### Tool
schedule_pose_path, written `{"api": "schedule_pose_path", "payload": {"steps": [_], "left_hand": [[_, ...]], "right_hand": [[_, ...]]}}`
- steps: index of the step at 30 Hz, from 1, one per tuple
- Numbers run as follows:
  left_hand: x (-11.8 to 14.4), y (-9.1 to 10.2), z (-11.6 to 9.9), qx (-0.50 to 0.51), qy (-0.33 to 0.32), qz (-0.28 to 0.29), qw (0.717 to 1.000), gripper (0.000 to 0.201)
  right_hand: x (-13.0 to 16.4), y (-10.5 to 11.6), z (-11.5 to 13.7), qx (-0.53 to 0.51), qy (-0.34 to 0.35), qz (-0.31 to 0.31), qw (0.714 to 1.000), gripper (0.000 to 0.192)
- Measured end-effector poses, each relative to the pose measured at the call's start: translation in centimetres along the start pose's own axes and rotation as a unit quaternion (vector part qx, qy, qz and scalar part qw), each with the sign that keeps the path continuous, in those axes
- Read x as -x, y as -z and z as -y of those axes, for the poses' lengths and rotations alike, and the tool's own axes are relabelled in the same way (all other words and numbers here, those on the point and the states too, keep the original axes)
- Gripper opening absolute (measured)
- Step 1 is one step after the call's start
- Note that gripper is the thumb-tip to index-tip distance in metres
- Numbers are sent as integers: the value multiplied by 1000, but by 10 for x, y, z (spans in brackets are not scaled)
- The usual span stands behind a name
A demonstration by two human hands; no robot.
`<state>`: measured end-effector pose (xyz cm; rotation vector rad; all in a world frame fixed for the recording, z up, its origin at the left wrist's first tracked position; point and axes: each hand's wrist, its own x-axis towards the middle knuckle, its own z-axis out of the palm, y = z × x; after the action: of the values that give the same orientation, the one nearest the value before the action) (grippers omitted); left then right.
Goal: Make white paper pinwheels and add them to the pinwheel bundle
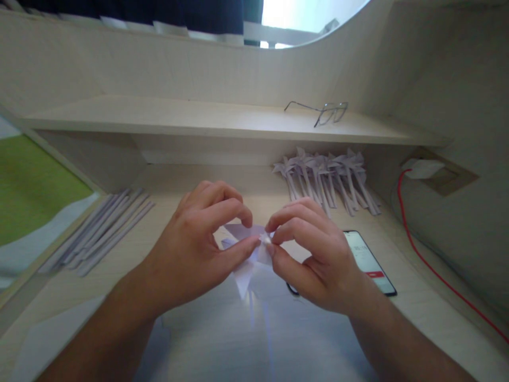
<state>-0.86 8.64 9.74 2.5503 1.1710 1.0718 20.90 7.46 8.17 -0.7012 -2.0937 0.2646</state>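
White paper, folded into a small pointed shape, sits pinched between both hands just above the pale wooden desk. The left hand curls its fingers down over the piece, thumb and forefinger closed on its upper edge. The right hand meets it from the other side, fingertips nipped shut on the same fold, so the two hands touch at the middle of the paper. The pointed end of the fold hangs down between the wrists.

Just beside the right hand, partly under it, a phone lies flat with its screen lit. Behind the hands, under the shelf, a cluster of finished paper pieces on stems rests on the desk. A row of long paper strips lies at the left. A pair of glasses rests on the shelf, and a red cable runs down the right wall from a white plug.
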Motion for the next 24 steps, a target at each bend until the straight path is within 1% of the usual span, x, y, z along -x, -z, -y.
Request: {"api": "schedule_pose_path", "payload": {"steps": [3, 7, 18, 21, 22, 24], "left_hand": [[0, 0, 1, -2, -5, -4, 1000, 6], [0, 0, 1, -4, -3, -2, 1000, 7], [0, -2, 1, 22, 10, -6, 1000, 15], [0, -3, 1, 41, 22, -16, 999, 27], [0, -3, 1, 50, 35, -22, 998, 34], [1, -4, 2, 75, 86, -29, 993, 44]], "right_hand": [[0, 1, 1, 10, 13, 5, 1000, 13], [0, 0, 2, 13, 13, 0, 1000, 15], [1, -5, 0, 3, 28, -52, 998, 23], [1, -6, 1, 2, 23, -62, 998, 23], [1, -6, 1, 5, 22, -68, 997, 23], [1, -7, 0, 10, 19, -80, 997, 23]]}}
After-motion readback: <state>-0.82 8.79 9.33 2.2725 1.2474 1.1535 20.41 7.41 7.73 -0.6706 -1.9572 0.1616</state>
